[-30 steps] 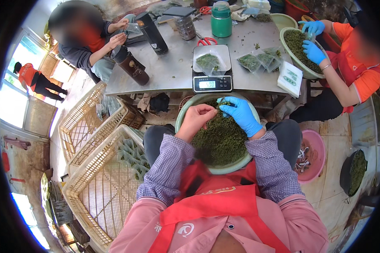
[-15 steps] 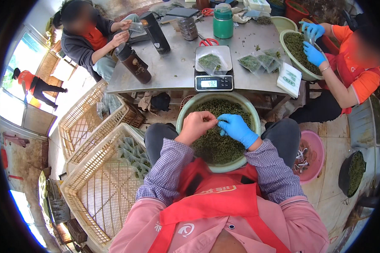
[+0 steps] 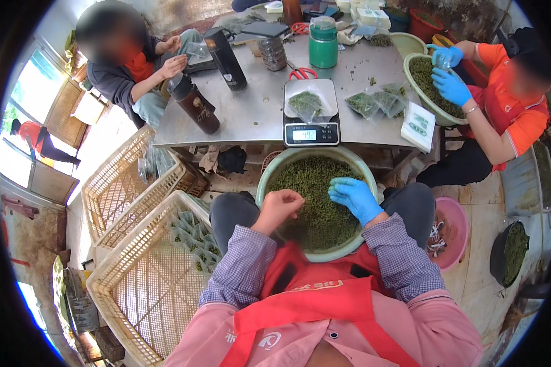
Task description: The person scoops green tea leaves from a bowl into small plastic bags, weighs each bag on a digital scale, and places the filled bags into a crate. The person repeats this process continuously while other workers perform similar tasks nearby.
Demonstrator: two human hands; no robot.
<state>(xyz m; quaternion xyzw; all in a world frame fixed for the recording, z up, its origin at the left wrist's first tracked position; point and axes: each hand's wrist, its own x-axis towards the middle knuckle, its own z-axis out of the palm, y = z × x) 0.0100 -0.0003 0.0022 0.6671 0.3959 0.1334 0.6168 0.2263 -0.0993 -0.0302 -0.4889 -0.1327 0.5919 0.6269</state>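
A pale green basin [image 3: 265, 178] filled with small green plant pieces [image 3: 315, 177] sits between my knees. Over its left part is my bare left hand [image 3: 278, 209], fingers curled in toward the thumb; anything between them is too small to make out. My right hand [image 3: 356, 199], in a blue glove, hovers over the basin's right side with its fingers stretched out, holding nothing visible. Beyond the basin, at the table's edge, a digital scale [image 3: 311, 134] carries a clear bag of greens [image 3: 306, 104]. Several filled bags [image 3: 376, 101] lie right of it.
Plastic crates [image 3: 113, 278] stand at my left, the nearer holding several filled bags [image 3: 196, 238]. A pink basin [image 3: 456, 226] is on the floor at right. Bottles [image 3: 193, 105], scissors [image 3: 303, 74] and a green jar [image 3: 323, 46] share the metal table [image 3: 251, 116]. Two co-workers sit across.
My hands, fingertips together before, have moved apart over the basin, left hand leftward and right hand rightward. The view has shifted slightly. The scale's bag stays put.
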